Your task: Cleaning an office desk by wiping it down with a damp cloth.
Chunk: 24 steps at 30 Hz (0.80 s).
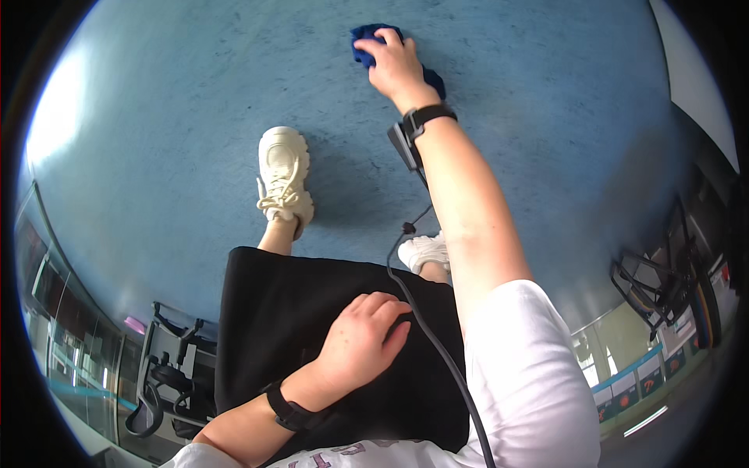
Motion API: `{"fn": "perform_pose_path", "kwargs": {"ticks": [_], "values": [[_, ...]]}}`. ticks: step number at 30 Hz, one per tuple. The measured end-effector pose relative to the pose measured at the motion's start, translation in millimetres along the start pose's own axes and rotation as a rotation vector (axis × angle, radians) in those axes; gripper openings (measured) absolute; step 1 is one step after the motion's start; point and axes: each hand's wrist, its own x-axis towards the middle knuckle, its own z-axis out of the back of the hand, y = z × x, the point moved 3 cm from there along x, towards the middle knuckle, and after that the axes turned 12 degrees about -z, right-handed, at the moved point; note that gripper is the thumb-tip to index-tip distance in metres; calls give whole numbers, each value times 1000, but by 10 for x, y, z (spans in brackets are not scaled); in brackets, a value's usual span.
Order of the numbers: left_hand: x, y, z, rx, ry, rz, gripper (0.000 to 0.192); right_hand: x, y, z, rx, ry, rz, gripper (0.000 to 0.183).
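My right hand (395, 67) reaches far forward and presses a dark blue cloth (368, 41) on the blue floor (351, 117), its fingers spread over the cloth. Part of the cloth shows beyond the wrist side of the hand. A black strap with a small dark device (405, 145) is around my right wrist, and a black cable (430, 333) runs back from there towards my body. My left hand (366, 336) rests on the black skirt (263, 327) over my lap, fingers loosely bent, with nothing in it. A black band (287, 409) is around my left wrist.
My cream lace-up shoe (284, 169) is on the floor left of centre; the other shoe (422, 251) is partly hidden by my right arm. Office chairs (167, 374) and glass panels (76, 351) stand at the lower left. A black-framed chair (655, 286) is at the right.
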Motion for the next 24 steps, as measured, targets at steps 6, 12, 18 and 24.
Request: {"fn": "perform_pose_path", "kwargs": {"ticks": [6, 12, 18, 24], "values": [[4, -87, -65, -15, 14, -33, 23, -1164, -276, -413, -112, 297, 128, 20], [8, -132, -75, 21, 80, -75, 22, -1855, -653, -375, -101, 766, -87, 31], [-183, -68, -279, 135, 425, -55, 20, -876, -600, 38, 767, 876, -528, 40], [-159, -58, -193, 80, 335, -88, 20, 468, -318, 358, 324, 188, -155, 42]]}}
